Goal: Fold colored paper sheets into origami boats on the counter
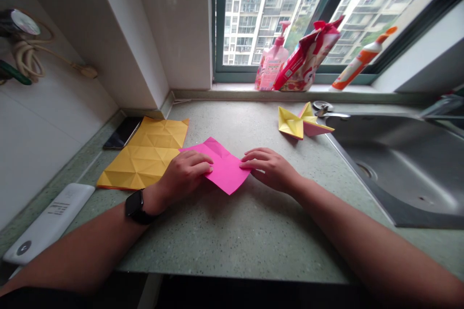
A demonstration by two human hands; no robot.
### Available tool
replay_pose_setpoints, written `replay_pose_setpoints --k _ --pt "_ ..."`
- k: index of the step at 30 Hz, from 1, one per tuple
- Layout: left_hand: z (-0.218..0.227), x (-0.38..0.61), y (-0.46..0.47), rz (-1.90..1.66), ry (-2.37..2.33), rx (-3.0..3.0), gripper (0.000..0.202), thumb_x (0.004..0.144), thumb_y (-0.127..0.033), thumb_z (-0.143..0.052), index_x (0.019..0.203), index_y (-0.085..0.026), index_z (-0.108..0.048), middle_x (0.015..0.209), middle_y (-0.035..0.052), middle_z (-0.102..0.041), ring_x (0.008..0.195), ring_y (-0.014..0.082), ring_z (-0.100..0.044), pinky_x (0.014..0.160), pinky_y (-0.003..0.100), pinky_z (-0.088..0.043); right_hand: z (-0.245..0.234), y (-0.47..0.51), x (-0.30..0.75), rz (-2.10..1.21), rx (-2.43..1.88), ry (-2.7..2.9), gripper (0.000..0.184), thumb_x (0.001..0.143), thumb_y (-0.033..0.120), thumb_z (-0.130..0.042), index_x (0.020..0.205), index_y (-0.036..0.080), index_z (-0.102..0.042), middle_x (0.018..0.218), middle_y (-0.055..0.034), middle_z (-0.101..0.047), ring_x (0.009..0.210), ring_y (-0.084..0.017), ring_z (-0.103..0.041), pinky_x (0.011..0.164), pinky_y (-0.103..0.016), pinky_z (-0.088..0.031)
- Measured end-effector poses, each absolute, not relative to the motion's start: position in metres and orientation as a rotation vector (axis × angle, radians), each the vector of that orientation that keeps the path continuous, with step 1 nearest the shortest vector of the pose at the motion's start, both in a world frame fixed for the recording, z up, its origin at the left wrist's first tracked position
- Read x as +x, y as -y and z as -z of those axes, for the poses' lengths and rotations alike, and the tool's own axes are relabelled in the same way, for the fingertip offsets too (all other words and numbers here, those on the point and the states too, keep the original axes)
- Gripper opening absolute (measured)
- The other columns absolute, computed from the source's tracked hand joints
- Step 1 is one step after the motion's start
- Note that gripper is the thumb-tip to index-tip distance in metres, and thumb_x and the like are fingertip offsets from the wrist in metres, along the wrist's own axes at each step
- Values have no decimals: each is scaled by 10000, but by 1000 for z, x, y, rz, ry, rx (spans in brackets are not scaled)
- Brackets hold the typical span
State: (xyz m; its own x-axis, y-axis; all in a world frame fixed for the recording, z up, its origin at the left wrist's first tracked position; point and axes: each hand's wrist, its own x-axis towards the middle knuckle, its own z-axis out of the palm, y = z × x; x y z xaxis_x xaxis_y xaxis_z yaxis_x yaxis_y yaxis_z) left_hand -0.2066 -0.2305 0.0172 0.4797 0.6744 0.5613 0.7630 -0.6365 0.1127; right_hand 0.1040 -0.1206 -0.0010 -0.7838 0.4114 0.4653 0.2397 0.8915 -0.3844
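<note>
Your forearms (344, 231) cross the tabletop's (224, 241) front edge; your left hand (186, 169) and right hand (271, 169) pinch the pink paper (229, 169).

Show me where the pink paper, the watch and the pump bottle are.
Pink paper (225, 168), head view: the middle of the sheet.
Watch (134, 203), head view: its dark face.
Pump bottle (270, 66), head view: the label on its body.

pink pump bottle (271, 66) | red bag (308, 60) beside it | steel sink (406, 159) rightward
</note>
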Motion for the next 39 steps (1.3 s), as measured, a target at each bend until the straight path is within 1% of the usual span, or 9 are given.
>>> replay_pose_setpoints --k 8,14,19,21,24,28,31,35,39 --pt "-12 -209 226 562 1574 -2743 210 998 -94 -593 991 -204 -771 1092 76 -789 982 238 -718 828 351 -568 -20 138 100 -597 -367 2456 134 1004 278 -665 964 321 -786 1010 -16 -846 1011 -234 -793 1030 -479 -608" --pt "-12 -211 227 713 1626 -2825 209 988 -150 -612 1083 -217 -786 1137 87 -813 1068 270 -749 939 404 -602 -10 128 106 -729 -521 2459 268 944 274 -706 1204 294 -766 1121 -57 -840 1032 -241 -786 948 -421 -615" --pt "-12 -209 227 882 1791 -2802 209 1055 -257 -582 1147 -206 -762 1030 77 -819 883 234 -768 797 347 -597 -6 115 109 -992 -709 2366 234 968 329 -663 1133 262 -814 1037 -46 -850 926 -236 -794 877 -377 -622" --pt "-11 -206 228 982 1926 -2728 288 1040 -277 -619 1306 -191 -686 956 54 -818 810 218 -764 739 321 -577 -7 114 108 -1040 -780 2329 244 965 348 -654 1111 257 -827 1030 -49 -852 917 -249 -793 863 -383 -620" --pt "-9 -203 229 1121 2050 -2677 616 1022 -291 -659 1590 -187 -443 886 6 -818 796 201 -771 769 312 -578 -8 114 107 -986 -897 2294 234 952 350 -664 1101 255 -817 1006 -49 -847 877 -246 -776 810 -368 -607" --pt "-6 -201 228 1241 2020 -2739 840 1030 -283 -656 1728 -217 -193 916 -8 -810 835 177 -770 866 324 -598 -4 113 108 -781 -1018 2312 171 939 325 -677 1064 259 -772 933 -33 -820 774 -218 -731 737 -342 -562" --pt "-4 -201 229 1219 1877 -2664 767 1019 -261 -675 1690 -244 -305 1022 21 -753 900 185 -730 915 361 -606 3 110 110 -615 -1075 2363 89 939 327 -688 984 263 -729 868 -31 -787 729 -216 -698 708 -349 -523" --pt "-8 -198 232 1057 1613 -2589 460 1038 -232 -656 1490 -238 -564 1234 112 -669 1135 266 -666 1050 489 -587 12 106 109 -496 -1088 2403 97 941 330 -710 1014 266 -719 879 -54 -776 767 -240 -694 723 -370 -510" --pt "-10 -193 235 884 1425 -2776 359 1068 -206 -609 1425 -240 -640 1458 153 -618 1389 319 -586 1174 550 -534 18 104 105 -507 -1032 2425 117 947 301 -718 1057 260 -724 922 -61 -786 809 -248 -708 767 -381 -522"
